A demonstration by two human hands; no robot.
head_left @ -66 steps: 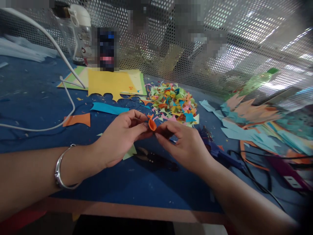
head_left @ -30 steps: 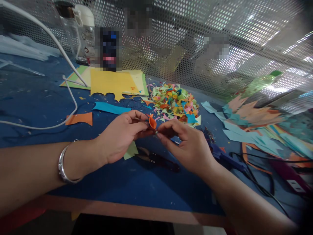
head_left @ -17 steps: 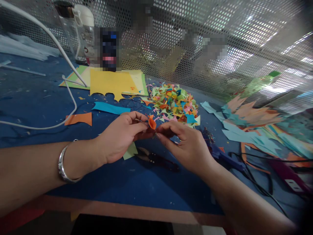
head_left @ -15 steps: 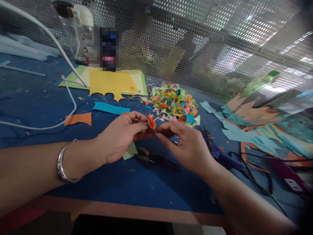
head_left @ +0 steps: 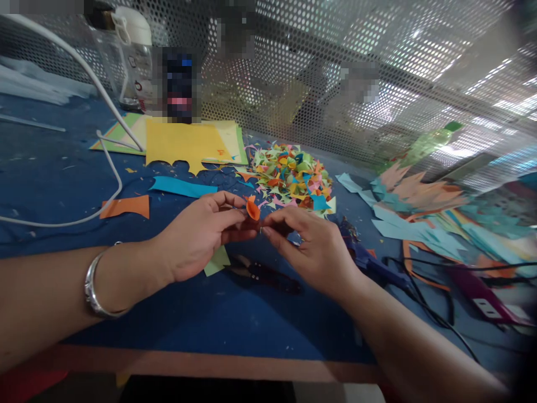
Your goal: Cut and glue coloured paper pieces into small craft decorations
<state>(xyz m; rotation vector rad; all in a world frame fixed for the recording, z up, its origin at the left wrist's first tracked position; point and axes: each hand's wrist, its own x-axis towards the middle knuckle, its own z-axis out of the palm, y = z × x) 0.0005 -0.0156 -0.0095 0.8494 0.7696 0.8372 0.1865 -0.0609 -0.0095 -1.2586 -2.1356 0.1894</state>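
A small curled piece of orange paper [head_left: 253, 209], shaped like a little flower, is pinched between the thumb and fingers of my left hand [head_left: 199, 232]. Close on its right, my right hand [head_left: 312, 240] has thumb and forefinger pressed together just below the paper. Whatever thin thing lies in that pinch is too small to make out. Under the hands, a pair of dark thread snips [head_left: 264, 274] lies on the blue table [head_left: 210, 324]. A pale green paper piece [head_left: 217, 261] is partly hidden by my left hand.
Behind the hands is a heap of colourful paper scraps [head_left: 293, 170]. Yellow paper sheets [head_left: 180, 140], a blue strip [head_left: 182, 186] and an orange piece [head_left: 126, 207] lie left. At right are a blue glue gun [head_left: 377, 266], black cables and a purple power strip [head_left: 482, 296].
The whole view has shifted slightly, so things on the table sit a little further left. Both hands keep nearly the same pose around the orange paper.
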